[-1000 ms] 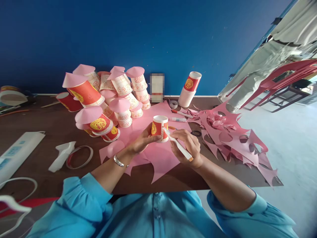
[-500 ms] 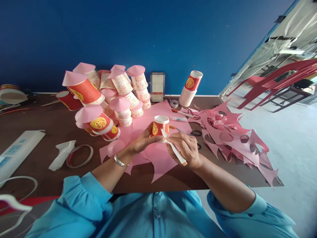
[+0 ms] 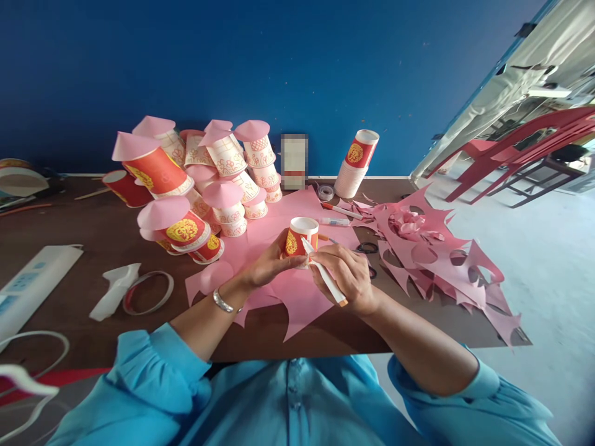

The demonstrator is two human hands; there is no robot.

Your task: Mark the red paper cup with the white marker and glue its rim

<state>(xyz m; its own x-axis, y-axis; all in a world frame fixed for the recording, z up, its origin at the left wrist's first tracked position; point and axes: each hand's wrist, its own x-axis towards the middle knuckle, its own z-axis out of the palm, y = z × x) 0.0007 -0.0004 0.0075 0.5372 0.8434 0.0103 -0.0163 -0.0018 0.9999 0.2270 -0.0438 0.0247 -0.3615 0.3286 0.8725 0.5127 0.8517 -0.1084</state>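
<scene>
My left hand (image 3: 274, 260) is wrapped round the side of a red paper cup (image 3: 297, 240) with a gold emblem and a white rim, which is upright with its mouth up. In my right hand (image 3: 346, 275) is a slim white utility knife (image 3: 331, 284) with an orange end. Its pointed tip rests at the cup's front wall, and the fingers partly cover the cup's lower part. Beneath both hands lie pink paper sheets (image 3: 297, 303). Whether the tip has gone through the wall cannot be made out.
Cups with pink cone tops (image 3: 162, 214) crowd the left. A cup stack (image 3: 353, 176) stands by the blue wall. Pink paper scraps (image 3: 437, 254) cover the right, near black scissors (image 3: 367, 248) and a glue tube (image 3: 334, 222). A tape roll (image 3: 149, 293) lies left.
The whole view has shifted slightly. Both hands keep hold of the cup and the knife, with the right hand's fingers moved a little.
</scene>
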